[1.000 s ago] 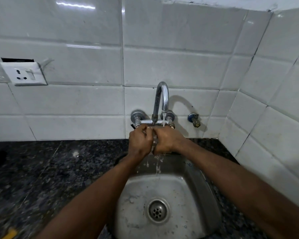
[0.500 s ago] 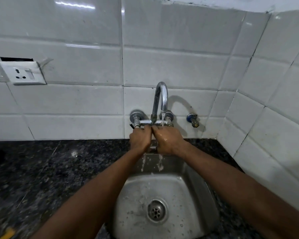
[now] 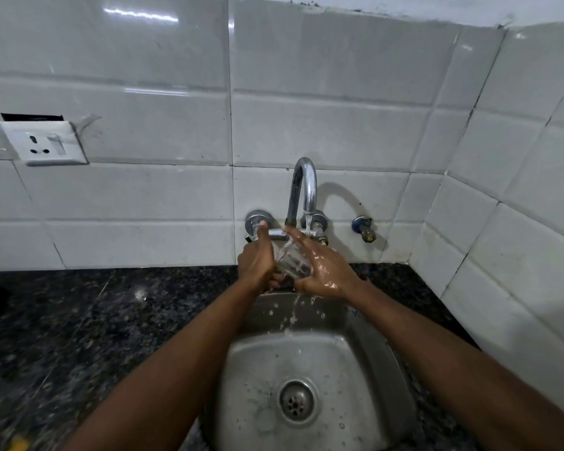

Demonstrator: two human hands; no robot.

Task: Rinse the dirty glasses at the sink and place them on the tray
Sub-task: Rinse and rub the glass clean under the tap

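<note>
Dim, glare streaks on the wall tiles, faucet shadow, edges bowed, corners blurred.

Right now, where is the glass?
In the head view the glass is near the centre, held between the left hand and the right hand, under the tap and above the back edge of the sink.

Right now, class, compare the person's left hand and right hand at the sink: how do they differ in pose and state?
The left hand has its thumb raised straight up, while the right hand spreads its fingers along the glass. The right hand is glossy wet, with water running off it; the left hand looks duller and drier. The right hand sits nearer the water stream than the left. Both hold the same glass under the tap.
</note>
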